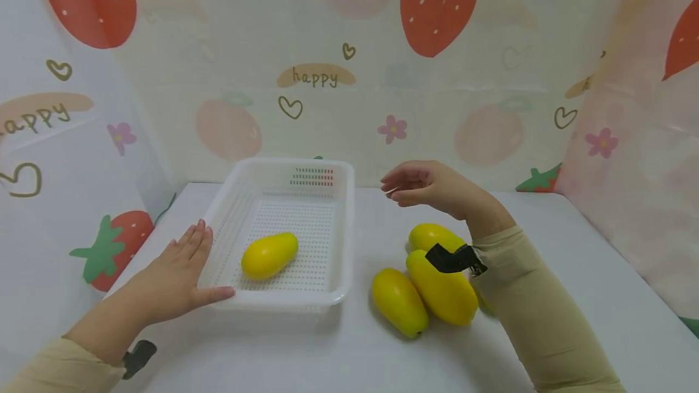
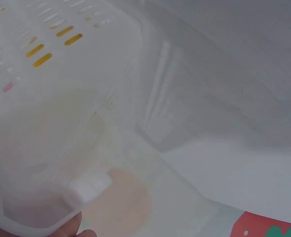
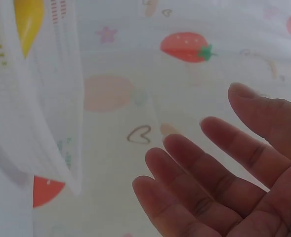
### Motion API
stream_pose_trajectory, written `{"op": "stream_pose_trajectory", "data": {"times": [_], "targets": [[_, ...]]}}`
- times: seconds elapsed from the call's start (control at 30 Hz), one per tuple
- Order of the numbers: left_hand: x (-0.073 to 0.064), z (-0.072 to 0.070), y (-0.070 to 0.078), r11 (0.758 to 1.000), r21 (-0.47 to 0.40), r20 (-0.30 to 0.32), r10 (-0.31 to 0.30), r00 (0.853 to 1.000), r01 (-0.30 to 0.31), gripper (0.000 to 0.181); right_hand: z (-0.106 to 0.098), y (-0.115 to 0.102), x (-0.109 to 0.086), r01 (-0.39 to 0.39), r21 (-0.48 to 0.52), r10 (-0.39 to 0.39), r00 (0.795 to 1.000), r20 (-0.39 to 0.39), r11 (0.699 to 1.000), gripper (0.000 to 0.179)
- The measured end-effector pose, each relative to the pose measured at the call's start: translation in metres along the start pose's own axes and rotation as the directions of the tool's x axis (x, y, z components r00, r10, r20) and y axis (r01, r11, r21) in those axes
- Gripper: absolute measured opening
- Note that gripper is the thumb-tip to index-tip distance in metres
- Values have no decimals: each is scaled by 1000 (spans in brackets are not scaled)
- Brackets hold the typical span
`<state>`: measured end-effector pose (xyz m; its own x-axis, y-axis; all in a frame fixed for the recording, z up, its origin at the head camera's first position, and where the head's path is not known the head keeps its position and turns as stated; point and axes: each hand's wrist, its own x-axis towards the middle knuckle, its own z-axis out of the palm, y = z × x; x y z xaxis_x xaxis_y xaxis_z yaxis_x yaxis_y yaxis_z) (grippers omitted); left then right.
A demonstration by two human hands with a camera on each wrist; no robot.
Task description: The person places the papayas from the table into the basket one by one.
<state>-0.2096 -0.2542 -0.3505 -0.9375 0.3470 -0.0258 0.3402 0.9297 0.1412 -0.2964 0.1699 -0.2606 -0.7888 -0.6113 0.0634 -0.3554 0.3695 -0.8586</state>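
Observation:
A white plastic basket with slotted sides stands on the table, and one yellow mango lies inside it. My left hand rests along the basket's left rim near its front corner, fingers straight and thumb spread along the front edge. In the left wrist view its fingertips show beside the basket wall. My right hand hangs in the air right of the basket, holding nothing, its fingers loosely bent. Below it several yellow mangoes lie in a cluster, one mostly hidden by the right sleeve.
The white table is enclosed by a cloth backdrop printed with strawberries, hearts and flowers. Side walls of similar cloth rise at left and right. Black straps sit at both wrists.

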Motion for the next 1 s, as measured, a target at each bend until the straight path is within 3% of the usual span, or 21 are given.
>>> {"op": "stream_pose_trajectory", "data": {"times": [0.4, 0.7, 1.0], "targets": [[1, 2, -3, 1000, 13, -26, 28, 999, -27, 119, -31, 25, -48, -19, -74, 10, 994, -112, 997, 39], [2, 2, -6, 1000, -3, -5, 17, 1000, -17, 119, -49, 33, -77, -35, -103, 16, 984, -175, 994, 38], [4, 3, -8, 1000, -7, 6, 15, 1000, -15, 120, -59, 54, -110, -128, -168, 87, 969, -231, 978, 36]]}}
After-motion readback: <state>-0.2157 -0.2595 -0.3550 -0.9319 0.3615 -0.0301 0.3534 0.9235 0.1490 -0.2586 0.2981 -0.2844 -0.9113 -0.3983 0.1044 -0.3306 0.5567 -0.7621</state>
